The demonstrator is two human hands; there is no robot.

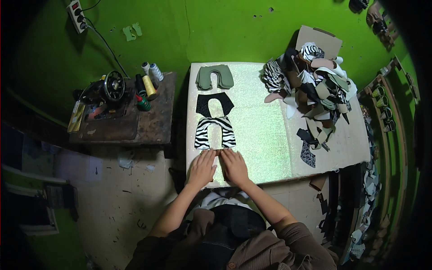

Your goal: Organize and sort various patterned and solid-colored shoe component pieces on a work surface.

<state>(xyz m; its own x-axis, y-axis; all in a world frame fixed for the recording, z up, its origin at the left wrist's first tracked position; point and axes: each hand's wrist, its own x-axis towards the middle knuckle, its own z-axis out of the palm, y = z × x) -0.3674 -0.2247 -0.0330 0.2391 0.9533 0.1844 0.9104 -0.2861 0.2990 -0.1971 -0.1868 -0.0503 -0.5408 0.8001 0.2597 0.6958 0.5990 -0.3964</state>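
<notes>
Near the table's front left corner, my left hand (203, 168) and my right hand (234, 167) lie side by side, fingers stretched forward and flat. Both press on a brown piece (219, 152), mostly hidden beneath them; only bits of its edge show. Just beyond my fingertips is a zebra-striped U-shaped piece (201, 135), its open end toward me. Farther back lies a black patterned U-shaped piece (208, 101), which the striped one meets or slightly overlaps. At the far end sits a stack of green U-shaped pieces (204, 77).
The pale glittery table (261, 139) carries a large heap of mixed scraps (321, 85) at its back right, with loose offcuts (308, 153) nearer. To the left, a sewing machine (101, 94) and thread spools (148, 85) stand on a wooden table (144, 121). Shelves with shoes (381, 101) line the right.
</notes>
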